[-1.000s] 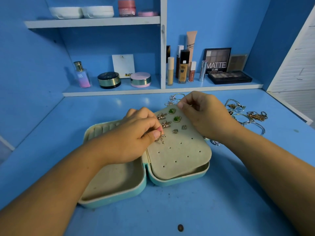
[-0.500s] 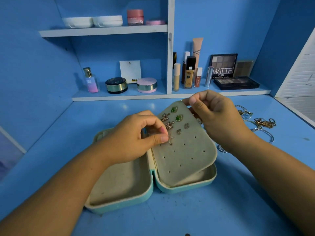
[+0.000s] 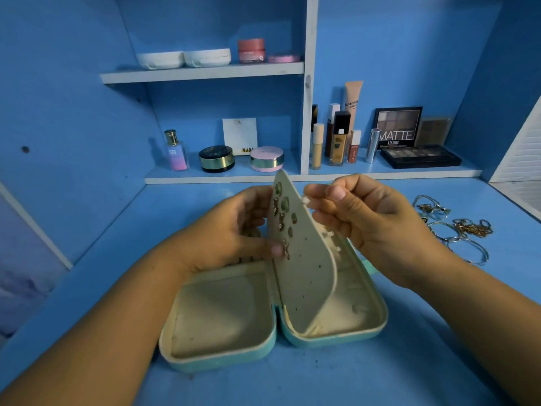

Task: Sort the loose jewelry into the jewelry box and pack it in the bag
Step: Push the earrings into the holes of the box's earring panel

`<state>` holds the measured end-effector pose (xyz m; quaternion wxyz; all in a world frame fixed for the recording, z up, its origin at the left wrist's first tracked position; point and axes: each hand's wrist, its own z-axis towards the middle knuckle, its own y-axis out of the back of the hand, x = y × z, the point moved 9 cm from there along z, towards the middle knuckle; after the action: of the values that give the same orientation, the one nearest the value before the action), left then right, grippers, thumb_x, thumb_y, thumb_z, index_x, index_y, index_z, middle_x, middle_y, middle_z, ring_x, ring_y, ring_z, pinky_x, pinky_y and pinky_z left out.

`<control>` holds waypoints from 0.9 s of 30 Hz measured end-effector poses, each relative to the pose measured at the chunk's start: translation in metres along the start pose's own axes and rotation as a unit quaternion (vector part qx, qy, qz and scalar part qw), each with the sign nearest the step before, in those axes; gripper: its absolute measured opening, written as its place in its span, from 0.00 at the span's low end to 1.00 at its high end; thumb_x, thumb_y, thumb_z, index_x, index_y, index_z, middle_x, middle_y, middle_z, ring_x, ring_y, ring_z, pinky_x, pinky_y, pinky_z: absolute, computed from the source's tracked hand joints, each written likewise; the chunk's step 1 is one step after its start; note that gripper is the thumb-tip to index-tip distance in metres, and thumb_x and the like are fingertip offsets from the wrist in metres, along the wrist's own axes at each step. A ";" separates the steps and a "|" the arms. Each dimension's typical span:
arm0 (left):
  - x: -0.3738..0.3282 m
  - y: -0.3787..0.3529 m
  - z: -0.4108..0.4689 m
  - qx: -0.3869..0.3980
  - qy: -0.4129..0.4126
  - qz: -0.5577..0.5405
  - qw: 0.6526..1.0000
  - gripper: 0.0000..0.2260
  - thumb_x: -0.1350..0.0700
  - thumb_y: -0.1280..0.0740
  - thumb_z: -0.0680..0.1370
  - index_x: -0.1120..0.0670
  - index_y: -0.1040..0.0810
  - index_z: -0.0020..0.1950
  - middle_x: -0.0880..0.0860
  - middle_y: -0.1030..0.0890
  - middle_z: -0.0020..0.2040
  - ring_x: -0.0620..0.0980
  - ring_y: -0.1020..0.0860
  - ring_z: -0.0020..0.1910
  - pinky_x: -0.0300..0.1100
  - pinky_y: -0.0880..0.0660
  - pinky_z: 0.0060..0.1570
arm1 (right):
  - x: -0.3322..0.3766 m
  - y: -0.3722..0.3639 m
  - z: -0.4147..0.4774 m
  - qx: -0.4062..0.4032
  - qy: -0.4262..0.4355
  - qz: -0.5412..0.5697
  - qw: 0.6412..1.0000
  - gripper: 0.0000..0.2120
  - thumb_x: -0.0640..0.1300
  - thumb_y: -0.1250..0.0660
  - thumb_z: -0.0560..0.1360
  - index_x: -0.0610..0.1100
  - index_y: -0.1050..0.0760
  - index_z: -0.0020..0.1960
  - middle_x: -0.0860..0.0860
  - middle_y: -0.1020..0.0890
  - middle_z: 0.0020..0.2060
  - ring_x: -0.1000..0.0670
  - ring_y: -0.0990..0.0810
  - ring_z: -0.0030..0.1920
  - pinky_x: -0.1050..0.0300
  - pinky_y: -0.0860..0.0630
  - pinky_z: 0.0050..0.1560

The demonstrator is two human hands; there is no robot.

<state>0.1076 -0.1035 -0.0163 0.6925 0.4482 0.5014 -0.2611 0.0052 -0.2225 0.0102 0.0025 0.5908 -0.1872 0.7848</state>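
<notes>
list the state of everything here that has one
jewelry box, open, flat on the table
earring panel, stands nearly upright over the right half
earrings, pinned on the panel
left grip, holds a star earring at the panel
right grip, pinches a small white piece behind the panel
bracelets and chains, loose on the table
eyeshadow palette, lid open

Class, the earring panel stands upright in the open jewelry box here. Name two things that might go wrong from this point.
1. The right hand pinches a tiny white piece behind the upright earring panel; it might slip and drop into the jewelry box.
2. The star earring under the thumb of the left hand may not be fastened and could fall out if the thumb lifts.
</notes>
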 end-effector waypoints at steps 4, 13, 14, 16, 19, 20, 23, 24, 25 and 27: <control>0.002 0.006 -0.001 -0.005 -0.007 -0.060 0.998 0.32 0.63 0.21 0.59 0.51 0.27 0.60 0.46 0.21 0.52 0.41 0.22 0.53 0.37 0.23 0.50 | 0.001 0.018 0.006 0.004 0.039 -0.445 0.894 0.03 0.45 0.34 0.76 0.50 0.24 0.44 0.58 0.21 0.56 0.58 0.22 0.56 0.61 0.26 0.60; 0.003 0.013 -0.003 0.004 0.000 -0.053 0.999 0.34 0.57 0.16 0.54 0.43 0.24 0.57 0.58 0.27 0.59 0.43 0.21 0.48 0.37 0.22 0.46 | -0.020 0.015 0.005 0.118 0.028 -0.648 0.752 0.06 0.51 0.32 0.75 0.53 0.17 0.49 0.58 0.28 0.62 0.57 0.34 0.60 0.66 0.40 0.58; 0.002 0.013 -0.003 0.006 -0.003 -0.056 0.998 0.35 0.54 0.15 0.52 0.42 0.23 0.56 0.58 0.27 0.59 0.42 0.20 0.49 0.37 0.22 0.46 | -0.016 0.019 0.007 0.103 0.021 -0.636 0.764 0.07 0.50 0.33 0.75 0.53 0.18 0.50 0.59 0.28 0.60 0.59 0.33 0.58 0.67 0.40 0.56; 0.003 0.014 -0.002 0.002 0.001 -0.067 0.998 0.35 0.55 0.17 0.52 0.43 0.24 0.56 0.57 0.26 0.60 0.41 0.20 0.50 0.36 0.22 0.46 | -0.006 0.026 0.009 0.072 0.030 -0.614 0.785 0.06 0.48 0.33 0.76 0.53 0.18 0.50 0.58 0.26 0.56 0.61 0.31 0.52 0.73 0.38 0.50; 0.008 0.017 0.003 0.002 0.001 -0.047 0.999 0.39 0.49 0.14 0.50 0.45 0.25 0.57 0.56 0.26 0.59 0.41 0.20 0.51 0.36 0.23 0.49 | 0.002 0.030 0.011 0.066 0.052 -0.625 0.776 0.05 0.47 0.33 0.76 0.54 0.19 0.48 0.56 0.24 0.52 0.60 0.29 0.50 0.80 0.37 0.47; 0.009 0.018 0.005 0.004 0.002 -0.040 0.999 0.40 0.45 0.14 0.49 0.45 0.25 0.58 0.56 0.26 0.58 0.42 0.20 0.51 0.37 0.23 0.50 | 0.001 0.030 0.011 0.074 0.050 -0.633 0.769 0.05 0.48 0.33 0.76 0.55 0.19 0.48 0.56 0.24 0.52 0.60 0.29 0.50 0.79 0.37 0.47; 0.012 0.018 0.006 0.012 0.009 -0.038 0.999 0.41 0.44 0.15 0.50 0.46 0.26 0.59 0.57 0.26 0.58 0.43 0.20 0.51 0.38 0.23 0.50 | -0.008 0.026 0.008 0.108 0.042 -0.646 0.754 0.03 0.50 0.31 0.74 0.57 0.20 0.46 0.57 0.26 0.53 0.59 0.31 0.54 0.72 0.36 0.51; 0.011 0.017 0.005 0.013 0.008 -0.040 0.999 0.39 0.47 0.14 0.51 0.46 0.26 0.59 0.57 0.26 0.58 0.43 0.20 0.50 0.38 0.23 0.49 | -0.010 0.023 0.007 0.120 0.044 -0.651 0.749 0.03 0.50 0.31 0.74 0.57 0.20 0.47 0.58 0.27 0.54 0.58 0.31 0.55 0.72 0.37 0.50; 0.009 0.017 0.003 0.011 0.006 -0.046 0.999 0.37 0.54 0.14 0.54 0.46 0.26 0.59 0.57 0.26 0.58 0.42 0.20 0.49 0.37 0.23 0.48 | -0.012 0.021 0.005 0.128 0.047 -0.655 0.743 0.03 0.50 0.31 0.74 0.56 0.20 0.47 0.58 0.27 0.54 0.57 0.31 0.56 0.72 0.37 0.50; 0.006 0.015 -0.001 0.005 0.007 -0.048 0.999 0.33 0.65 0.19 0.59 0.47 0.26 0.59 0.58 0.27 0.59 0.39 0.20 0.48 0.35 0.23 0.46 | -0.013 0.016 0.004 0.135 0.053 -0.664 0.733 0.04 0.50 0.31 0.74 0.54 0.19 0.48 0.57 0.27 0.55 0.55 0.31 0.58 0.68 0.37 0.53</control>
<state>0.1210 -0.0951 -0.0170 0.6735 0.4287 0.5259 -0.2933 0.0092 -0.2360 -0.0060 0.4530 0.5160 0.3613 0.6308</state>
